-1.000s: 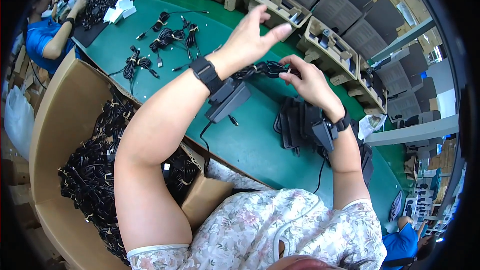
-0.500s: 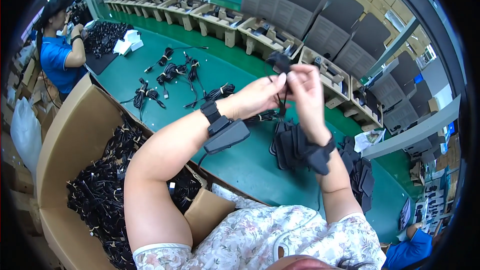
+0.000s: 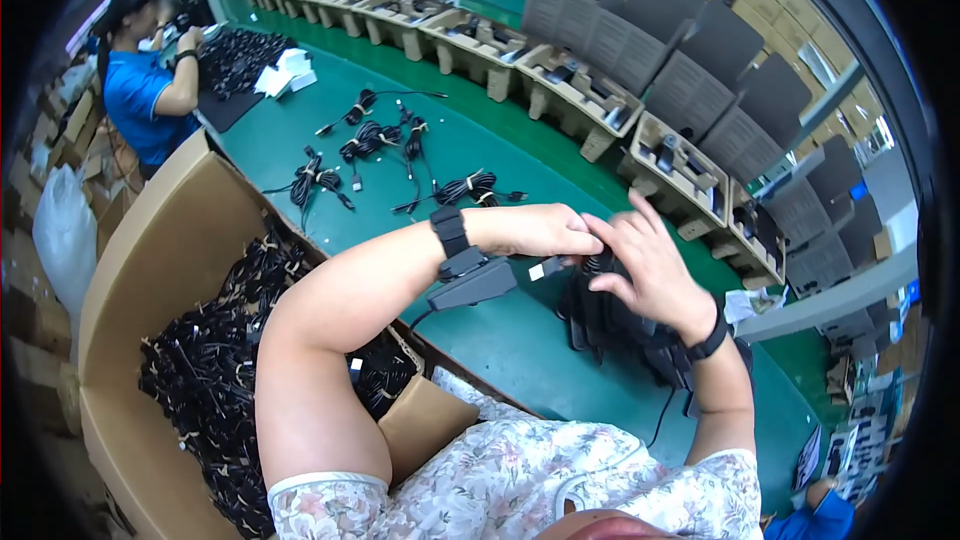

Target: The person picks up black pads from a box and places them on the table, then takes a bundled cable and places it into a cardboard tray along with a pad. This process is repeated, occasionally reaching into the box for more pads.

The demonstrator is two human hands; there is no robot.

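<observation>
So, both hands up on one black cable bundle (image 3: 600, 285) over the green table (image 3: 480, 155).

Bundle sits between the two hands, just above a pile of more black cables (image 3: 620, 330) on the table. Left hand (image 3: 540, 230) is curled, fingers pressed together, tips at the bundle's edge. Right hand (image 3: 650, 260) has fingers spread, laid over the top of it. A black adapter brick (image 3: 470, 282) hangs under the left wrist. Cardboard box (image 3: 160, 270) full of tied cables on the left, loose coiled cables (image 3: 370, 140) further out, another person in blue (image 3: 140, 90) at the far end.

Cardboard box (image 3: 150, 270) of black cables (left), loose cable bundles (image 3: 370, 140) on green table (image 3: 480, 150).
</observation>
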